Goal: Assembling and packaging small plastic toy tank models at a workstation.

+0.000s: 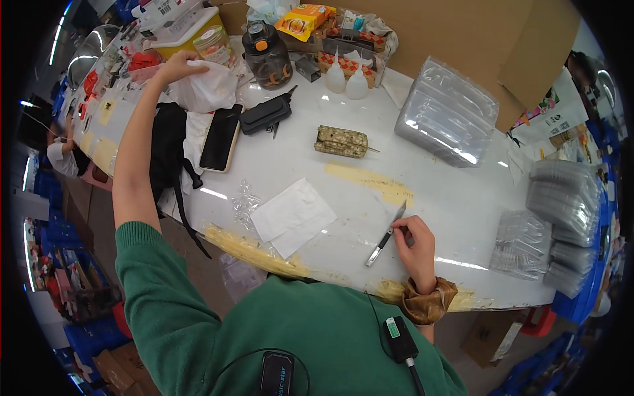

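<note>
At the far left, my left hand point(180, 66) is closed on the edge of a white plastic bag point(206, 87). Close to the table's front, the fingers of my right hand point(417, 248) pinch a craft knife point(385, 241) near its blade end. The knife slants low over the tabletop, its blade pointing away from me. Farther back sits a small camouflage-patterned model tank point(341, 142), its barrel toward the right. A folded white tissue point(294, 216) lies left of the knife, with small clear plastic pieces point(245, 204) beside it.
A phone point(221, 138), a dark case point(265, 113) and a black bag point(169, 145) lie at the left. Behind stand a drink bottle point(266, 56) and two white squeeze bottles point(356, 84). Clear plastic boxes point(449, 112) and stacked trays point(564, 198) occupy the right.
</note>
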Demonstrator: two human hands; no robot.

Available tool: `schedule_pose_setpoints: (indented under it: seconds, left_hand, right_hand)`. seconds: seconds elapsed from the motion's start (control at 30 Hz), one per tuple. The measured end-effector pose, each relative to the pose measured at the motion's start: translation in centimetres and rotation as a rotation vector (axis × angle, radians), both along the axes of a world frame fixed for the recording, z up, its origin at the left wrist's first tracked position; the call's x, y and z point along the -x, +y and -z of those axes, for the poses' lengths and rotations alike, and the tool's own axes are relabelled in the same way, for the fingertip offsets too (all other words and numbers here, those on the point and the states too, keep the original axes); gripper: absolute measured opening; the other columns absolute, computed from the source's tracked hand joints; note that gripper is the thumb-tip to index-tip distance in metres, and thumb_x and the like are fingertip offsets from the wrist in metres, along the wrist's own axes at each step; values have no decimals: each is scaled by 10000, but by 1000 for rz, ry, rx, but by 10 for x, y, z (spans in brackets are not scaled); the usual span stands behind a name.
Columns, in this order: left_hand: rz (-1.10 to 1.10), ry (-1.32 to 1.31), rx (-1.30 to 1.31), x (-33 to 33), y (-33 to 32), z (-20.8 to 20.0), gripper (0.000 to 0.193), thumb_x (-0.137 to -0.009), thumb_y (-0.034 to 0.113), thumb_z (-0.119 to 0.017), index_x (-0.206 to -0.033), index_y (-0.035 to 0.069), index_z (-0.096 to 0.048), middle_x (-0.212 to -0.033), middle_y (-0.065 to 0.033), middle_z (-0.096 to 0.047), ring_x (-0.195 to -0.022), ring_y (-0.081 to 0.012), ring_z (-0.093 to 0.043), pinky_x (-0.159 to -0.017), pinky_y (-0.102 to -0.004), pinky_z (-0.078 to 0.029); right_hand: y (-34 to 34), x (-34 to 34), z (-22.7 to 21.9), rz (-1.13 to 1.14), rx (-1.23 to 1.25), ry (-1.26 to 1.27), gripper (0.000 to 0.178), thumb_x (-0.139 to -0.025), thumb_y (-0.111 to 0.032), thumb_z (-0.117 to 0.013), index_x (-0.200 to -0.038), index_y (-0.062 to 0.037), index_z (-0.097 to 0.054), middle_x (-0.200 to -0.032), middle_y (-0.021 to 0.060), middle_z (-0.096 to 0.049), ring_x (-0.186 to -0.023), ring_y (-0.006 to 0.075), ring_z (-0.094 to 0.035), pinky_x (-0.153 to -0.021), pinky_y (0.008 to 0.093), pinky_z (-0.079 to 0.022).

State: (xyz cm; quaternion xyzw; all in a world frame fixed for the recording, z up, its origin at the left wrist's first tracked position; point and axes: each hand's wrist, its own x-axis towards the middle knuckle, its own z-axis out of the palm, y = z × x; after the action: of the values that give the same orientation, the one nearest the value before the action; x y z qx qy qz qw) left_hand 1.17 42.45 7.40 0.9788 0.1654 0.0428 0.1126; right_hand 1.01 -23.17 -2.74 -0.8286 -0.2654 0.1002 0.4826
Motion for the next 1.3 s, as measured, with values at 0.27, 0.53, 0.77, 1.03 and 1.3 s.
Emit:
schedule_pose_setpoints:
  seconds: [0.27, 0.53, 0.77, 1.03, 1.3]
  left_hand:
    - [312, -352, -112, -112, -98, -52, 508, -840, 428, -726, -1197, 99, -576, -1027, -71, -655, -953, -186, -605, -832, -276, -481]
    - [32, 258, -23, -215, -210, -54, 1019, -633, 429, -832, -1502, 210, -346, -1207, -161, -642, -966, -326, -650, -804, -366, -560]
    - [82, 149, -91, -251, -149, -38, 945, -617, 354, -787, -1468, 187, -413, -1192, -135, -651, -933, -305, -659, -780, -352, -568]
    - [604, 165, 147, -240, -119, -70, 676, -805, 294, -726, -1413, 102, -502, -1296, -159, -600, -1106, -219, -573, -955, -262, -446]
    - [691, 612, -161, -127, -288, -80, 646, -685, 324, -836, -1237, 82, -603, -1098, -86, -662, -902, -236, -633, -779, -319, -504]
  right_hand:
    - [0, -1, -1, 25, 3, 27, 118, -801, 35, -613, -897, -25, -647, -816, 31, -581, -638, 143, -469, -601, 240, -409]
    - [-2, -4, -3, 31, -28, 8, 131, -796, 62, -600, -891, -14, -649, -805, 29, -578, -642, 133, -459, -606, 228, -398]
    - [-6, -4, 0, 25, 3, -5, 133, -787, 32, -632, -898, -38, -652, -811, 25, -586, -629, 153, -472, -599, 248, -411]
    - [-1, -4, 0, -14, 5, -20, 135, -785, 27, -635, -896, -48, -652, -793, 22, -570, -629, 160, -475, -601, 257, -413]
    - [-4, -4, 0, 5, 9, -15, 125, -789, 20, -634, -891, -51, -651, -785, 18, -561, -630, 160, -474, -606, 260, -412]
